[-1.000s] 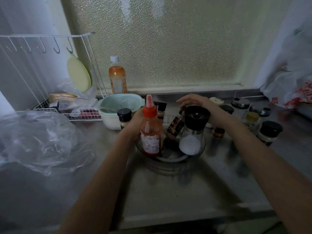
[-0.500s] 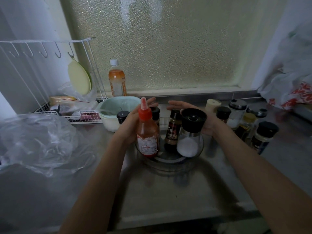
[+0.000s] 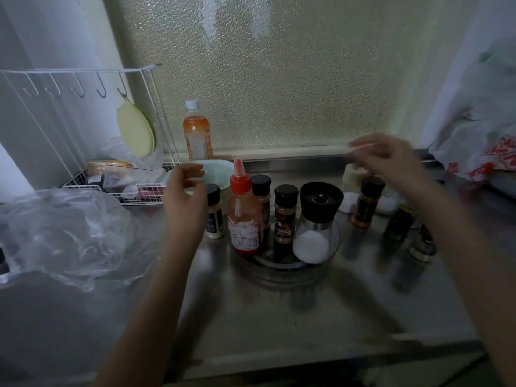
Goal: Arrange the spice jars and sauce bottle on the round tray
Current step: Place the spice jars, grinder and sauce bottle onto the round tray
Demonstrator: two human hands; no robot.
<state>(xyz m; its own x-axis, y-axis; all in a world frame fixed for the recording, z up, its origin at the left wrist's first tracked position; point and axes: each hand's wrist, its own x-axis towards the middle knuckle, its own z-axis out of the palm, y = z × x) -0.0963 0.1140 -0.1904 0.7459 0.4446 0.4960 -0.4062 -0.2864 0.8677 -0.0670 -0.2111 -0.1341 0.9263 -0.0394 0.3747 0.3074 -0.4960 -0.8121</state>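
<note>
The round tray (image 3: 268, 268) sits mid-counter. On it stand a red sauce bottle (image 3: 243, 213), two black-capped spice jars (image 3: 284, 216) and a salt grinder (image 3: 317, 222) with a black top. A pale jar (image 3: 214, 212) stands on the counter just left of the tray. My left hand (image 3: 185, 196) hovers beside that jar, fingers loosely curled and holding nothing. My right hand (image 3: 388, 160) is raised and blurred above several more jars (image 3: 365, 203) on the right, with nothing in it.
A mint bowl (image 3: 220, 173) and an orange drink bottle (image 3: 196, 135) stand behind the tray by the window. A white wire rack (image 3: 83, 129) is at the back left, crumpled clear plastic (image 3: 64, 230) at the left, a plastic bag (image 3: 480, 152) at the far right.
Both hands let go of the jars on the tray and drew apart: the left moved left, the right rose toward the jars on the right. The brown spice jar now stands upright.
</note>
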